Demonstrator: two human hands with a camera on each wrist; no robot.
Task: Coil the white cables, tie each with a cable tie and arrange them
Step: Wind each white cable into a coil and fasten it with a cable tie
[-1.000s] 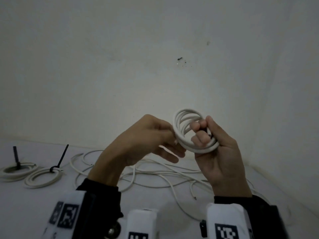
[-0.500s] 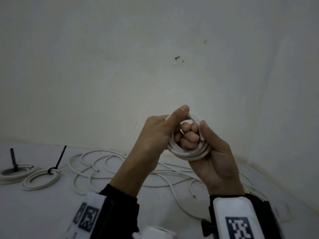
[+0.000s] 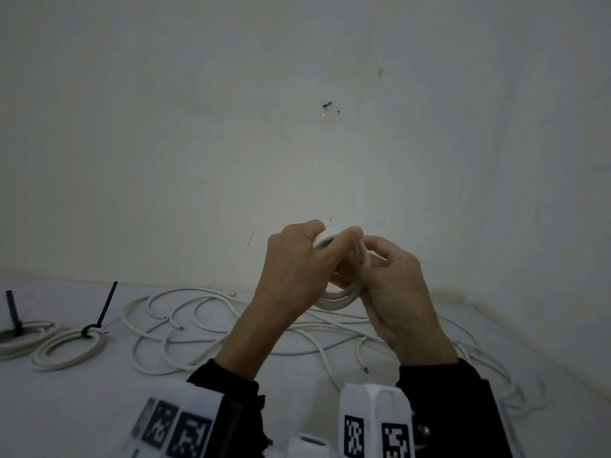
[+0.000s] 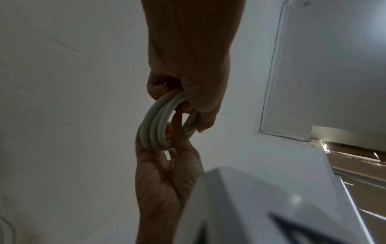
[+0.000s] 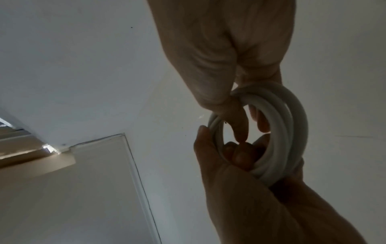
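A small coil of white cable (image 3: 342,300) is held in the air between both hands, in front of the wall. My left hand (image 3: 317,246) curls over the coil's top and left side, thumb across the strands. My right hand (image 3: 373,259) grips its right side, with fingers hooked through the ring. In the left wrist view the coil (image 4: 154,128) shows about three turns pinched between the left hand (image 4: 167,158) below and the right hand (image 4: 188,102) above. The right wrist view shows the coil (image 5: 292,125) in my right hand (image 5: 246,158), with the left hand (image 5: 240,118) reaching into the ring.
Several loose white cables (image 3: 198,325) lie tangled on the white table (image 3: 82,408) under my hands. At the far left lie two coils (image 3: 66,350) (image 3: 23,338), each tied with a black cable tie (image 3: 105,305) (image 3: 13,312). A wall stands close behind and to the right.
My left hand has moved from the coil's left side up over its top and now wraps it. The coil has turned more edge-on and tighter between the hands.
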